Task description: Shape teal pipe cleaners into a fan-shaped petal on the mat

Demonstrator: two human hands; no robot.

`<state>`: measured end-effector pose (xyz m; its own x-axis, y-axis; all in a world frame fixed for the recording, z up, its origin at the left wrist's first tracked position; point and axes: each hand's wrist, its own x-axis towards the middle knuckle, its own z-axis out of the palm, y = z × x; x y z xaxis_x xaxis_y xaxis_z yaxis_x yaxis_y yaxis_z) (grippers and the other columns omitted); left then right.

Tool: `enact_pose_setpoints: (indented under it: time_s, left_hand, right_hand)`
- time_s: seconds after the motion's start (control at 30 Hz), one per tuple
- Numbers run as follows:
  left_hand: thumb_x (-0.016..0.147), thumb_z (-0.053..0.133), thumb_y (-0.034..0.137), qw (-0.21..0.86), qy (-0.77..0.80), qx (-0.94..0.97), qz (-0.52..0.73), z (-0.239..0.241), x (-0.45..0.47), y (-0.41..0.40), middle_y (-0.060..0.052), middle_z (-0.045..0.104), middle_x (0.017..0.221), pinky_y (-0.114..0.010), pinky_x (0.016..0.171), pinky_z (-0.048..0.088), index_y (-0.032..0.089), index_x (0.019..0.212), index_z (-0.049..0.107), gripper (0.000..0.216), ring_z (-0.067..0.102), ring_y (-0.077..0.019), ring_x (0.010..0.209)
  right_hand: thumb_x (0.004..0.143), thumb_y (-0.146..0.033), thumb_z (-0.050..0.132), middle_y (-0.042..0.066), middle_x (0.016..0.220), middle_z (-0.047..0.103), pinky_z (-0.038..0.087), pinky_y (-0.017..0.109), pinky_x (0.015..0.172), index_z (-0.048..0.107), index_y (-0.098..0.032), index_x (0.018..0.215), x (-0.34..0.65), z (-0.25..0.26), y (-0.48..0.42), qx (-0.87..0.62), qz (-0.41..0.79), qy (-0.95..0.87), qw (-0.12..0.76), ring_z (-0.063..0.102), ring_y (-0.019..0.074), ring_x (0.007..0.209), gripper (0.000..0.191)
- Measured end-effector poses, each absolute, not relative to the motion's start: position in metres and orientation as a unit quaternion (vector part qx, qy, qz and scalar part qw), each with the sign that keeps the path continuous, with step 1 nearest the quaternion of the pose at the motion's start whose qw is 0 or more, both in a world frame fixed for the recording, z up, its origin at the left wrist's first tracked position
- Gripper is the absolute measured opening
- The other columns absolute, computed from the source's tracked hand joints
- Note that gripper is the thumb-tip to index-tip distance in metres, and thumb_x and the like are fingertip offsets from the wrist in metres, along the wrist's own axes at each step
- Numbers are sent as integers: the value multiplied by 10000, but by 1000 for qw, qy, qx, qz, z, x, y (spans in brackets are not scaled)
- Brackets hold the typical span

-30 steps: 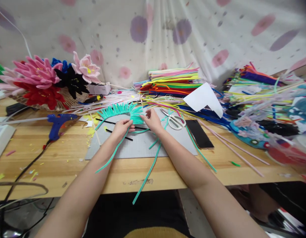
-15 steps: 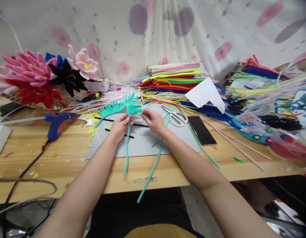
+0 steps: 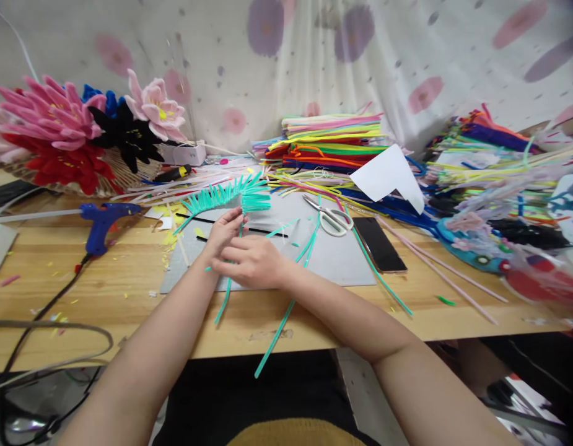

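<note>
Beyond the grey mat, a pale cloth point(image 3: 212, 37) printed with pink and purple blots fills the background. The wooden tabletop point(image 3: 128, 285) spreads out on both sides of the mat point(image 3: 332, 260) (scraps and all). Beyond the mat and to its left sits a bunch of fuzzy flowers point(image 3: 58, 124) in pinks, red, blue and black. Straight behind the mat is a stack of coloured stems point(image 3: 332, 139), with a white sheet point(image 3: 389, 179) of notched outline near its right end.

The teal fringe point(image 3: 256, 197), a curved row of close-set loops, is over the far left part of the mat. The left hand point(image 3: 225, 235) is closed on its lower end, thumb and fingers pinched together. The right hand point(image 3: 251, 260) is over the mat's near half, fingers curled and crossing in front of the left hand's lower part; whether it grips a strand I cannot tell.

A blue glue gun point(image 3: 100, 226) lies left of the mat, and a dark phone point(image 3: 379, 244) lies at its right edge. White-handled scissors point(image 3: 335, 223) rest on the mat's far right part, blades slightly parted. A thin black stem point(image 3: 270, 233) crosses the mat behind the right hand. Smallest, a green snippet point(image 3: 446, 301) lies well to the mat's right.
</note>
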<state>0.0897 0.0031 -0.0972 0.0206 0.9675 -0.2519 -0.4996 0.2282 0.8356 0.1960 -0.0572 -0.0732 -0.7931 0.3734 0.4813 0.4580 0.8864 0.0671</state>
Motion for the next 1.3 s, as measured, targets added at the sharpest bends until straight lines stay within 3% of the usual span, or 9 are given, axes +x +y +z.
enact_pose_setpoints:
  time_s: [0.17,0.3,0.57,0.67,0.77,0.93,1.1,1.2,1.3]
  left_hand:
    - [688,613,11,669,373,247,594,-94,84,2,44,615,670,-145,511,417,179,787,595,196,543,-43,559]
    - [676,628,40,665,372,258,595,-96,85,1,47,606,678,-149,535,424,186,797,596,193,540,-38,562]
    - [692,603,42,681,349,243,596,-97,87,1,33,605,704,-142,508,420,175,813,579,181,550,-44,580]
    - [715,569,23,683,347,220,604,-95,84,2,33,602,714,-131,491,413,182,816,576,188,546,-38,572]
    - [730,551,18,694,342,203,600,-93,84,2,35,598,720,-117,496,414,190,817,573,194,546,-30,577]
    - [724,567,23,729,326,206,566,-94,92,-3,32,590,718,-107,504,423,179,824,567,186,544,-23,577]
    - [742,539,15,751,314,199,546,-97,99,-8,21,591,725,-113,499,435,160,840,566,176,551,-29,573]
    - [751,521,7,748,316,188,552,-96,97,-7,19,589,720,-111,486,430,154,834,559,173,547,-30,560]
    - [757,504,-2,738,308,171,576,-94,90,-3,20,583,707,-104,479,421,158,825,556,181,540,-28,552]
  right_hand:
    - [894,-245,368,82,808,642,355,305,719,651,-198,887,241,-81,-17,-438,-96,-868,213,517,188,821,286]
    - [907,-284,328,89,965,653,354,300,757,606,-181,1032,282,-86,2,-630,-86,-711,301,544,202,907,322]
    - [845,-340,490,59,959,666,388,280,823,640,-204,978,246,-98,-15,-373,76,-904,194,559,174,920,242]
    - [839,-306,494,72,959,660,390,286,852,647,-176,922,262,-94,-4,-456,82,-838,287,552,168,939,217]
    - [798,-249,506,58,889,657,411,271,720,646,-164,884,311,-82,7,-621,102,-712,312,559,148,775,185]
    - [699,-299,598,1,701,605,357,229,565,656,-173,904,376,-73,4,-629,227,-728,150,497,107,605,247]
    - [689,-249,577,-1,653,599,350,221,556,624,-164,711,377,-77,9,-626,225,-744,62,503,101,598,100]
    - [722,-264,561,8,679,615,368,232,581,610,-170,727,379,-62,29,-643,202,-733,88,523,117,625,107]
    - [757,-269,531,48,733,643,409,277,638,598,-159,807,383,-29,59,-700,106,-673,214,554,153,666,138]
